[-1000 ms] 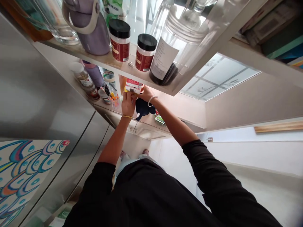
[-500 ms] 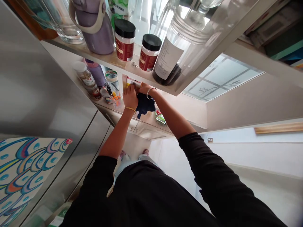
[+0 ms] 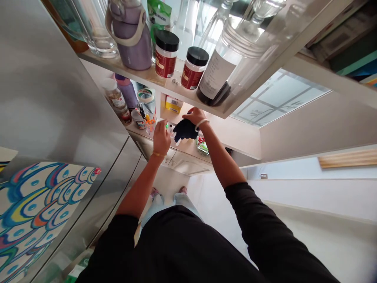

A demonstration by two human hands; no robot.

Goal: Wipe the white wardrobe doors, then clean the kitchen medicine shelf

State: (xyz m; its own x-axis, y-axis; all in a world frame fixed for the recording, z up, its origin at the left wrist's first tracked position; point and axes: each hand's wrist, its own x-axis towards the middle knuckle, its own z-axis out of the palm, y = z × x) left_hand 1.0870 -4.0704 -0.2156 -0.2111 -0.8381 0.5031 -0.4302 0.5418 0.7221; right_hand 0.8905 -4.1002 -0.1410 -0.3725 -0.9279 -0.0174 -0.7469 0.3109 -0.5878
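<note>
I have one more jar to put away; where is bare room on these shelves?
Lower shelf: bare patch between the yellow box and the right hand. Crowded by the pen cup on the left. Upper shelf is packed with jars.

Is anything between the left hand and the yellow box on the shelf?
Nothing visible. The left hand is below the yellow box, apart from it, with open space between. The right hand with its dark cloth is off to the side.
</note>
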